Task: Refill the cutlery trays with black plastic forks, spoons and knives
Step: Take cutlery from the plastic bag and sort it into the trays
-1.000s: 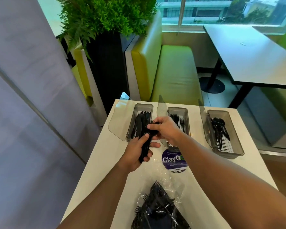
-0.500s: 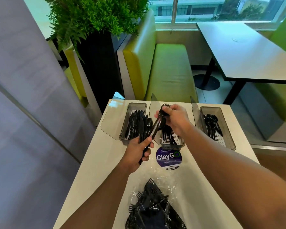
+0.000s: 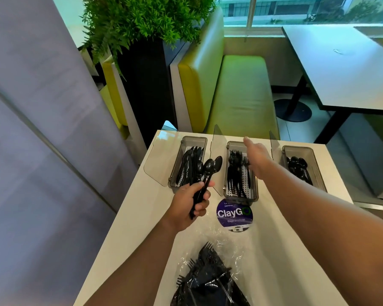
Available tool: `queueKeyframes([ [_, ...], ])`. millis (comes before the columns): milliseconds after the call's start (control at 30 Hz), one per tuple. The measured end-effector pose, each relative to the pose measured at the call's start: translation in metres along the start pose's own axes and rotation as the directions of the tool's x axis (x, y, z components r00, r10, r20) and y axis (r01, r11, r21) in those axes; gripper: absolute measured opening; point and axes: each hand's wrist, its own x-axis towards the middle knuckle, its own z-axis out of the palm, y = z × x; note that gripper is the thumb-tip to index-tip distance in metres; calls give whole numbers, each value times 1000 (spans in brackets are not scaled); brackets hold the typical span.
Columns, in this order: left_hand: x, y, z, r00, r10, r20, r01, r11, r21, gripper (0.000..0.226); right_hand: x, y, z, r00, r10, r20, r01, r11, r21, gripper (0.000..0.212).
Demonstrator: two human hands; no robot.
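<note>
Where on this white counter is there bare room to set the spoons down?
Bare counter runs along the left edge, beside the left hand holding spoons. Another bare patch lies right of the sticker, below the right tray. Crowded: the tray row at the back and the bag at the near edge.

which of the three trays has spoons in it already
The right tray, beyond the right hand; its bowls are rounded. The middle tray holds forks, the left tray knives.

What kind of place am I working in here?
Most likely an office pantry or canteen. A counter holds three cutlery trays, a round "ClayGo" sticker mentions pantries, and beyond it a green booth bench faces a dining table by a window.
</note>
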Motion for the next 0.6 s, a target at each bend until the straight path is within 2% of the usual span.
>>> queueKeyframes([
  [33,1,0,1,1000,2,1,-2,1000,-2,30,-4,3,1,999,-41,27,41,999,2,66],
  [100,4,0,5,1000,4,6,-4,1000,-4,30,-19,7,6,980,-86,181,62,989,138,69],
  [167,7,-1,9,1000,-3,10,3,1000,-13,31,-34,11,11,935,-113,337,56,983,174,61],
  [267,11,-1,19,999,-24,49,25,999,-31,28,-50,19,14,862,-120,493,36,984,176,50],
  [333,13,-1,26,997,-31,77,33,999,-29,26,-56,23,14,827,-126,547,-3,973,229,28],
  [400,14,-2,34,995,-40,97,44,998,-49,23,-61,24,11,837,-146,528,-8,960,278,12],
  [467,15,-2,39,995,-40,92,46,997,-66,22,-65,22,11,869,-187,458,38,948,316,8],
  [600,19,-7,50,999,-15,50,14,1000,18,28,-65,25,6,930,-166,328,31,925,379,24],
])
